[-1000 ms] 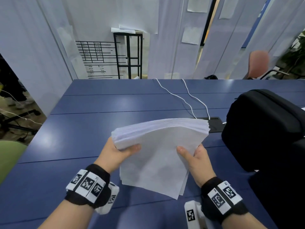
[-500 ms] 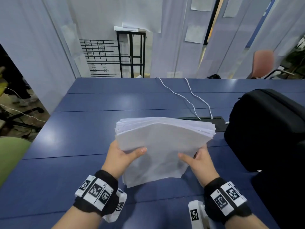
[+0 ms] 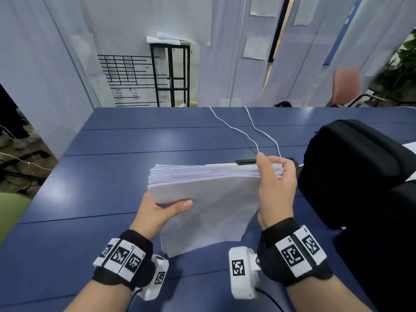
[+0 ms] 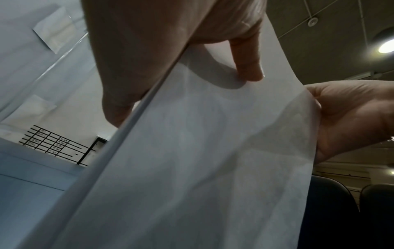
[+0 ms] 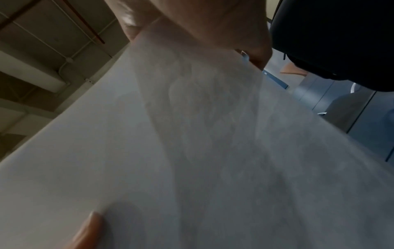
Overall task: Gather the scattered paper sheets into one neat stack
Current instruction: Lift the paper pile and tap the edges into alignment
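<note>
A thick stack of white paper sheets stands nearly upright on its lower edge on the blue table. My left hand grips the stack's left side, thumb across the near face. My right hand grips the upper right corner, fingers curled over the top edge. In the left wrist view the paper sheets fill the frame, with my left hand pinching them and my right hand at the far side. The right wrist view shows the paper sheets close up under my right hand.
A large black bag stands on the table right beside the stack. Two white cables run across the table to a black device behind the stack. A pink chair stands beyond the far edge.
My right hand has slid from the lower right side of the stack up to its top right corner. The stack has tipped more upright. The left hand keeps its grip.
</note>
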`<state>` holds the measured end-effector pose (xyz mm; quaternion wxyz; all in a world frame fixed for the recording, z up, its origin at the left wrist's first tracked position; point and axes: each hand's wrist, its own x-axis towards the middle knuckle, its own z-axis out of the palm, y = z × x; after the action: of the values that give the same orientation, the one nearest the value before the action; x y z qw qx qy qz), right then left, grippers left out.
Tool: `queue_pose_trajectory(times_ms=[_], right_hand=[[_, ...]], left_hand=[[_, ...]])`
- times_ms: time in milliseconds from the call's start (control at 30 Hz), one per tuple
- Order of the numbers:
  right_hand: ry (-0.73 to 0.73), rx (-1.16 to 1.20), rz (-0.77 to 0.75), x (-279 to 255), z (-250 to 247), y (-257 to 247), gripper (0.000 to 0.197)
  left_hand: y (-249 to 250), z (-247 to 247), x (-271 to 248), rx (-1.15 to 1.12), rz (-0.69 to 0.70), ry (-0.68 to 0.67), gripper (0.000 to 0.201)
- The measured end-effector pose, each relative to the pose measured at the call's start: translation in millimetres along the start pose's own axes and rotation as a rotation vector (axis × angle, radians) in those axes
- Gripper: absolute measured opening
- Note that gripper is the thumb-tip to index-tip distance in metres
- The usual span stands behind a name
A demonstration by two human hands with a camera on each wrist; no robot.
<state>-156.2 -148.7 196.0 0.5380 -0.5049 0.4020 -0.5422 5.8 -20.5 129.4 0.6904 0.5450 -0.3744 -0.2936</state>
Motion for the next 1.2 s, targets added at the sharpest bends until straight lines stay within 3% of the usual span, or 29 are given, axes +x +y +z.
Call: queue_pose_trajectory(times_ms=[133, 233, 333, 433, 567, 633, 700, 833, 967, 1100, 1200], right_hand=[[-0.010, -0.034, 0.013, 7, -2, 6, 0.010], [0.016, -0.077, -0.009, 6, -2, 12, 0.018], [-0.003, -0.064, -0.056, 1, 3, 12, 0.030], [-0.288, 0.043, -0.106, 1, -1, 9, 0.038], [-0.626, -0.201, -0.090, 18, -21, 14, 0.063], [-0.702, -0.257, 0.067, 20, -25, 17, 0.049], [-0.741, -0.254, 0.132, 17, -27, 24, 0.032], [-0.709, -0.185, 0.093, 6, -24, 26, 0.022], [-0.569, -0.058, 0.052, 6, -30, 26, 0.026], [-0.517, -0.076, 0.114, 1, -42, 48, 0.032], [-0.409, -0.059, 0.142, -3, -47, 70, 0.044]], left_hand=[[-1, -4, -1, 0.053, -0.014, -0.004, 0.049], [-4, -3, -1, 0.120, 0.006, 0.035, 0.042], [-6, 4, 2, 0.101, 0.021, 0.165, 0.026], [1, 6, 6, 0.051, -0.016, 0.330, 0.024], [15, -3, 8, -0.051, 0.017, 0.304, 0.037], [21, -4, 8, -0.119, 0.020, 0.270, 0.033], [26, -1, 7, -0.166, -0.009, 0.287, 0.027], [36, 4, 3, -0.178, -0.065, 0.331, 0.018], [48, 6, -8, -0.206, 0.004, 0.204, 0.026], [17, -2, -24, 0.002, 0.001, 0.080, 0.030], [-5, -3, -31, 0.086, -0.036, 0.072, 0.038]])
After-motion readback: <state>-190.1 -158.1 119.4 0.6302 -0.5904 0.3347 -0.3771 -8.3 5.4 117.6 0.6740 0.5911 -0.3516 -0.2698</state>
